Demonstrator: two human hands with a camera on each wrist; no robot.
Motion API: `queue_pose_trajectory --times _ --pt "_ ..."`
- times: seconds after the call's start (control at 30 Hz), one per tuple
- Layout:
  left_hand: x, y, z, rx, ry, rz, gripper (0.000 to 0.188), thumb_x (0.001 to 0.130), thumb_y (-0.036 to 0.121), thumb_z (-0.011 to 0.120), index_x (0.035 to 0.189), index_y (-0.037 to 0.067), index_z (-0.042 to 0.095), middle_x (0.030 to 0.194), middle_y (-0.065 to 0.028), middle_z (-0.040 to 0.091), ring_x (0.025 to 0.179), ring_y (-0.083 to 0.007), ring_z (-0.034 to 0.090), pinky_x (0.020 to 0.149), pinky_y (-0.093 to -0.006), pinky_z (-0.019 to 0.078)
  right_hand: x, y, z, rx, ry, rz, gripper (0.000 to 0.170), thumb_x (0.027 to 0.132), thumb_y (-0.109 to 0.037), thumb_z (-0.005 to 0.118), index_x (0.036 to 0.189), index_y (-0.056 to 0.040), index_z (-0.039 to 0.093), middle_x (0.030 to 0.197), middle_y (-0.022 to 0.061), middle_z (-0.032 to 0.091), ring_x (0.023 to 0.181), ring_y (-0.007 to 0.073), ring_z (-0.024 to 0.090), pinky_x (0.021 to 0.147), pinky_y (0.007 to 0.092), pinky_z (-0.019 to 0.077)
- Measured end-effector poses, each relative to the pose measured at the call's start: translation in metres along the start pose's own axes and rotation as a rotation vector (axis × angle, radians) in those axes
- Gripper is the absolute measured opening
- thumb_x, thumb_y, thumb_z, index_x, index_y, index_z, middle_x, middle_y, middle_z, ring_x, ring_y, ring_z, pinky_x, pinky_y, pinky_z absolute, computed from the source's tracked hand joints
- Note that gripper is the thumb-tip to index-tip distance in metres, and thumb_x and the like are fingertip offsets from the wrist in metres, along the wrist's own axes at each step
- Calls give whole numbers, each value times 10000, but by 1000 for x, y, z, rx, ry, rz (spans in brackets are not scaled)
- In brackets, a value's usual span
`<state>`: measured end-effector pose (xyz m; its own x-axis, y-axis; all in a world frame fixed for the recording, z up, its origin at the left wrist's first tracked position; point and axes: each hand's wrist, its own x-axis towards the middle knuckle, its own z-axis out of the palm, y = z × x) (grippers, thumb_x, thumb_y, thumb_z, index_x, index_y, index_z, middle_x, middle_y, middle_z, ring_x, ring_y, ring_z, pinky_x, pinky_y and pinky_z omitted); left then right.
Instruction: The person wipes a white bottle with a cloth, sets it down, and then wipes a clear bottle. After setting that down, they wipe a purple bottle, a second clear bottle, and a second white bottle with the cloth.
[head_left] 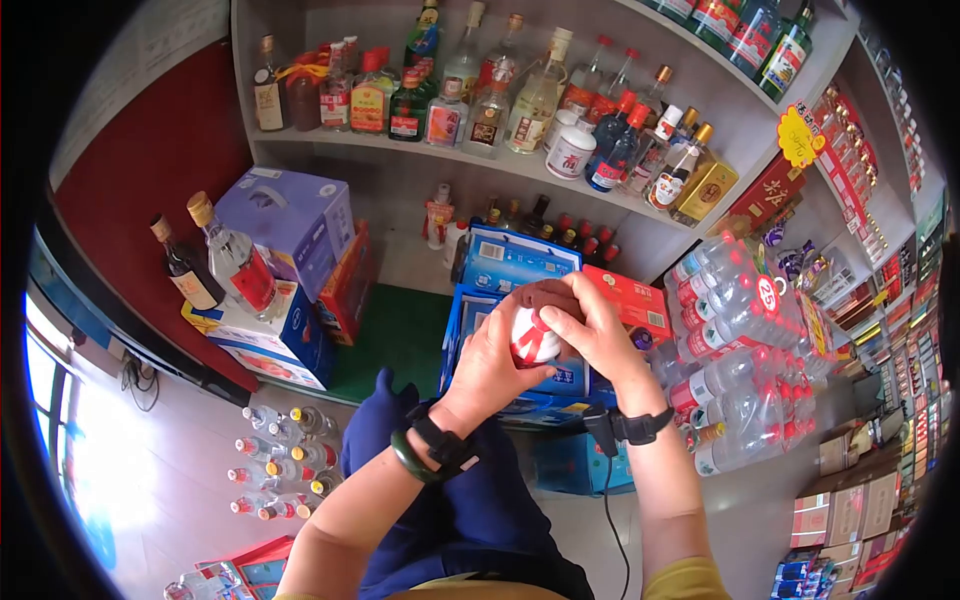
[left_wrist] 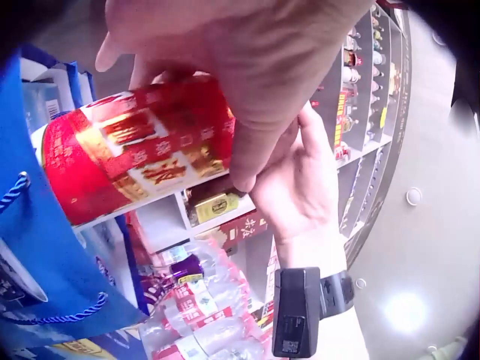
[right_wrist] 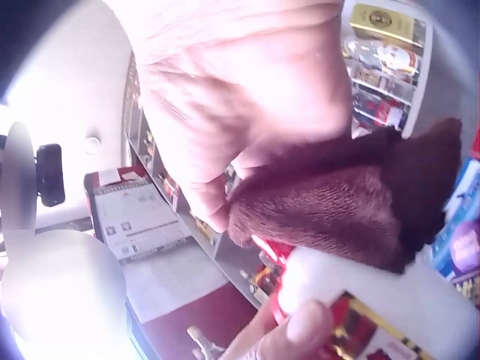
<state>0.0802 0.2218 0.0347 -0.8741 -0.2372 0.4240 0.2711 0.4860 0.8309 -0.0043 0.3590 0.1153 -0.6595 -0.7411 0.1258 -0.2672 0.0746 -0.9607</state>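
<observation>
A white bottle (head_left: 536, 345) with a red ribbon round its top is held by my left hand (head_left: 480, 365) over the blue gift bags (head_left: 525, 255). Its red label (left_wrist: 142, 146) with gold panels faces the left wrist view. My right hand (head_left: 602, 340) grips a dark brown cloth (right_wrist: 322, 206) and presses it against the upper part of the bottle. In the right wrist view the left thumb (right_wrist: 309, 322) lies along the bottle, below the cloth. The base of the bottle is hidden in the head view.
Shelves of liquor bottles (head_left: 480, 150) stand ahead. Wrapped packs of water bottles (head_left: 735, 300) are stacked at right. Two bottles (head_left: 240, 260) stand on boxes at left, and several small bottles (head_left: 285, 450) are on the floor. A cable (head_left: 612, 520) hangs from the right wrist.
</observation>
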Motion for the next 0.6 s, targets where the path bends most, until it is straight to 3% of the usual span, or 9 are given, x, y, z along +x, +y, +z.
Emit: queue_pose_trajectory --times 0.1,0.2,0.27,0.33,0.4,0.47,0.53,0.57,0.6 --pt "2 -7 4 -14 15 5 1021 612 228 884 1421 15 300 1247 -218 541 1110 -390 563 939 -459 476 4 8 4 -103 30 -90 263 937 -132 634 1111 -5 484 1165 88 622 1104 155 597 942 303 474" --pt "1 -5 5 19 18 19 998 617 169 877 1410 3 294 1258 -239 523 1163 -383 546 967 -424 472 3 4 8 23 68 -83 272 931 -109 636 1121 -5 472 1135 93 624 1078 175 608 932 320 481" --pt "0 -3 6 41 3 15 992 629 180 874 1401 -28 287 1228 -237 534 1128 -393 551 947 -442 473 4 2 7 -141 28 -34 313 940 -110 620 1165 -13 425 1176 111 595 1125 185 589 990 334 456" --pt "0 -3 7 37 -6 10 982 629 169 874 1397 -26 292 1227 -240 533 1130 -397 548 952 -441 470 6 -1 11 -180 51 -10 276 940 -100 618 1135 -14 442 1141 112 611 1114 181 594 968 321 463" --pt "0 -4 6 42 -11 2 973 630 158 873 1392 -23 297 1225 -243 532 1132 -401 545 957 -440 467 14 -7 14 -505 113 -17 260 930 -87 628 1110 -7 458 1086 110 633 1082 175 611 917 306 480" --pt "3 -4 4 -10 -33 4 967 632 148 872 1392 -17 297 1229 -236 528 1150 -399 533 972 -439 459 21 -11 21 -574 189 -51 233 933 -114 631 1066 3 478 1023 103 645 1011 173 633 863 299 492" --pt "1 -6 5 13 -17 13 972 626 144 876 1397 -6 302 1239 -228 525 1145 -390 539 972 -427 459 31 -6 17 -378 193 -40 214 951 -143 607 1044 9 488 968 91 634 898 183 637 829 306 499" --pt "0 -6 5 34 -3 17 978 620 141 881 1401 5 308 1248 -219 521 1140 -381 545 973 -415 459 41 15 3 -115 185 19 250 959 -217 600 1027 10 519 924 90 641 859 187 635 789 326 507" --pt "-1 -4 4 33 -11 25 978 620 141 881 1401 5 308 1248 -219 521 1140 -381 545 973 -415 459 40 17 -8 244 78 22 237 990 -229 558 1036 0 522 961 56 611 889 130 590 810 300 488"
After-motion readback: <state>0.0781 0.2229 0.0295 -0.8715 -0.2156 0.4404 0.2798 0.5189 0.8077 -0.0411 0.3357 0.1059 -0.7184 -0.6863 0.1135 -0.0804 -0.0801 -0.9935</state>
